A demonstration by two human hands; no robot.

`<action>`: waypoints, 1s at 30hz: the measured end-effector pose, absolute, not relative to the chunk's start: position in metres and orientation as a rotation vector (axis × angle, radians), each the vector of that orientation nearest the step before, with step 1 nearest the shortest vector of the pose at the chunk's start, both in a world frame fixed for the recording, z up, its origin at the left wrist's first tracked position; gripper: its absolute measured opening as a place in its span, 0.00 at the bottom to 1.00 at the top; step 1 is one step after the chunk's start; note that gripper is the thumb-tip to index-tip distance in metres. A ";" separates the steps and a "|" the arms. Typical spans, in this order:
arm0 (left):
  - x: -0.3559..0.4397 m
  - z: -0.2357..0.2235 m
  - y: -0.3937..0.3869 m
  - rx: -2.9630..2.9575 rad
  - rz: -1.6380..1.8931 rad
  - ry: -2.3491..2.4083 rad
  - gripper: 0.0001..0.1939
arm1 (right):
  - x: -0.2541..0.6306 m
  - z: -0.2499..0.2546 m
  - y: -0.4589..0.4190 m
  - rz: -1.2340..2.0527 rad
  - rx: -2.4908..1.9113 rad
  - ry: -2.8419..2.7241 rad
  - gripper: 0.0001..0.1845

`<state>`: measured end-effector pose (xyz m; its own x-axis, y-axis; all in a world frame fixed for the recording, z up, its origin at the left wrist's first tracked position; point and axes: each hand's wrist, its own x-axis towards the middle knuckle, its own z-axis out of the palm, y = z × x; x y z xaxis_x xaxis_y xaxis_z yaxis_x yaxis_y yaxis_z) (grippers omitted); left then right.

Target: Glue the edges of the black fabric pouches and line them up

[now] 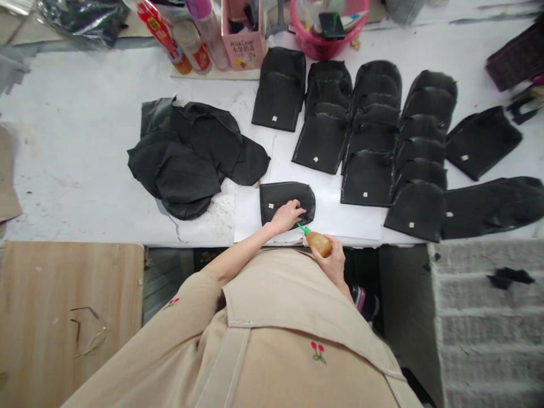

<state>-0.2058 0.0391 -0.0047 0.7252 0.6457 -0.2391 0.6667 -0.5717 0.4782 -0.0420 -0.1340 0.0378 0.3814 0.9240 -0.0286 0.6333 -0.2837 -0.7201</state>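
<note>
Black panel, beneath left grip

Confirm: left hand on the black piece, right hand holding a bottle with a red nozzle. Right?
Not quite: the nozzle is green, not red, as the head view shows. The rest is right: left hand on the black piece, right hand holding the bottle.
</note>
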 end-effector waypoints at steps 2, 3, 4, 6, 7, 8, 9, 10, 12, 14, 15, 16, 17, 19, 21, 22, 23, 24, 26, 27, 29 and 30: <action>-0.206 -0.005 0.040 2.377 -0.045 0.989 0.19 | -0.044 0.037 -0.133 0.599 -1.996 -1.346 0.23; -0.206 -0.005 0.040 2.372 -0.040 0.986 0.19 | -0.046 0.037 -0.133 0.602 -1.987 -1.351 0.23; -0.206 -0.004 0.040 2.364 -0.034 0.984 0.19 | -0.047 0.037 -0.132 0.608 -1.981 -1.356 0.23; -0.207 -0.005 0.042 2.336 -0.019 0.982 0.18 | -0.049 0.037 -0.132 0.630 -1.980 -1.360 0.23; -0.208 -0.005 0.043 2.314 -0.007 0.983 0.18 | -0.050 0.038 -0.131 0.642 -1.983 -1.360 0.23; -0.208 -0.006 0.044 2.287 0.010 0.982 0.18 | -0.050 0.038 -0.132 0.652 -1.984 -1.360 0.23; -0.209 -0.007 0.046 2.254 0.037 0.979 0.17 | -0.051 0.038 -0.132 0.655 -1.985 -1.356 0.24; -0.210 -0.008 0.047 2.214 0.073 0.971 0.16 | -0.051 0.039 -0.133 0.655 -1.988 -1.349 0.24; -0.214 -0.010 0.049 2.116 0.162 0.951 0.13 | -0.051 0.039 -0.135 0.652 -1.997 -1.330 0.24; -0.219 -0.011 0.050 2.017 0.260 0.957 0.11 | -0.050 0.040 -0.138 0.654 -2.016 -1.304 0.24; -0.222 -0.010 0.049 1.978 0.308 0.978 0.11 | -0.050 0.041 -0.139 0.658 -2.025 -1.296 0.25; -0.226 -0.010 0.048 1.948 0.355 1.013 0.11 | -0.051 0.041 -0.139 0.664 -2.030 -1.291 0.25; -0.231 -0.009 0.046 1.926 0.397 1.055 0.11 | -0.051 0.042 -0.140 0.669 -2.032 -1.291 0.25; -0.243 -0.007 0.043 1.894 0.456 1.138 0.11 | -0.052 0.042 -0.139 0.670 -2.032 -1.298 0.25; -0.257 -0.004 0.040 1.870 0.479 1.195 0.11 | -0.054 0.042 -0.138 0.664 -2.028 -1.309 0.25; -0.264 -0.003 0.038 1.864 0.479 1.210 0.11 | -0.055 0.042 -0.137 0.661 -2.026 -1.315 0.25; -0.270 -0.001 0.036 1.863 0.472 1.221 0.11 | -0.055 0.042 -0.137 0.658 -2.024 -1.322 0.25; -0.276 0.001 0.033 1.868 0.459 1.237 0.11 | -0.056 0.041 -0.136 0.657 -2.022 -1.327 0.25; -0.287 0.005 0.028 1.883 0.408 1.303 0.10 | -0.056 0.041 -0.137 0.655 -2.020 -1.337 0.25; -0.292 0.007 0.024 1.883 0.370 1.360 0.08 | -0.056 0.041 -0.137 0.653 -2.020 -1.340 0.25; -0.300 0.009 0.018 1.840 0.282 1.513 0.05 | -0.056 0.041 -0.137 0.650 -2.020 -1.344 0.25; -0.304 0.009 0.015 1.794 0.238 1.595 0.03 | -0.057 0.041 -0.137 0.653 -2.020 -1.347 0.25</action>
